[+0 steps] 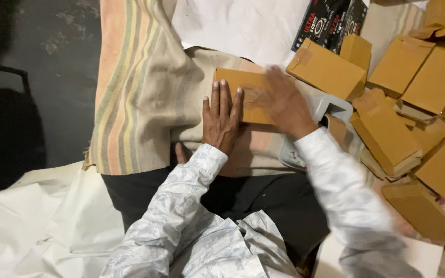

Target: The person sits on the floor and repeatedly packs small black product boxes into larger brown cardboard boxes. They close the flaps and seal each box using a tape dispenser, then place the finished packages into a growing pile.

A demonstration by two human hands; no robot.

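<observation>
A flat brown cardboard piece (235, 80) lies on a striped cloth (135, 92) spread over my lap. My left hand (221, 117) rests flat with fingers together on the cloth, its fingertips touching the near edge of the cardboard. Blurred with motion, my right hand (283, 103) presses palm-down on the right part of the cardboard. Neither hand grips anything. A grey plastic tool with a handle hole (330, 107) sits under my right wrist.
Several folded brown cardboard boxes (413, 103) are piled at the right. A dark printed package (328, 20) lies at the top on white sheeting (243, 25). More white sheeting (42, 216) covers the floor at lower left; dark floor (47, 62) lies at left.
</observation>
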